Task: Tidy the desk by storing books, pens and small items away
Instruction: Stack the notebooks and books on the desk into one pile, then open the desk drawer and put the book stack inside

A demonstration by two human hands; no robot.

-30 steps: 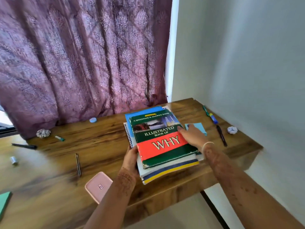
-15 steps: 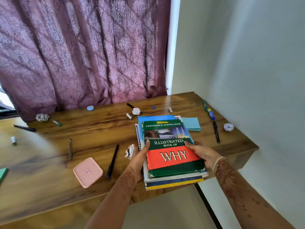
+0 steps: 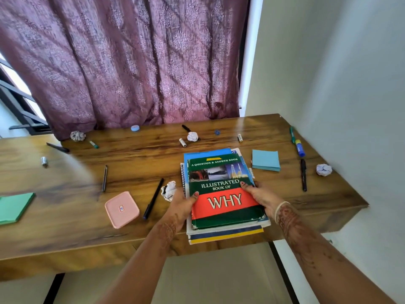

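Now I grip a stack of books (image 3: 225, 232) between both hands at the near edge of the brown wooden desk (image 3: 87, 227), and its near end juts out past that edge. My left hand (image 3: 182, 207) clasps the stack's left side with the thumb laid on the top cover. My right hand (image 3: 260, 197) clasps the right side the same way. On top lies a green-and-red hardcover book (image 3: 221, 194) titled "Illustrated Book of WHY". A spiral-bound notebook (image 3: 183, 181) peeks out beneath it on the left.

Just beside my left hand sits a crumpled white paper ball (image 3: 168, 190), with a slim black pen (image 3: 153, 198) and a pink square lidded box (image 3: 121, 209) further left. A light blue sticky-note pad (image 3: 265, 160) lies beyond my right hand, apart from the stack, and a black marker (image 3: 303, 174) lies further right.
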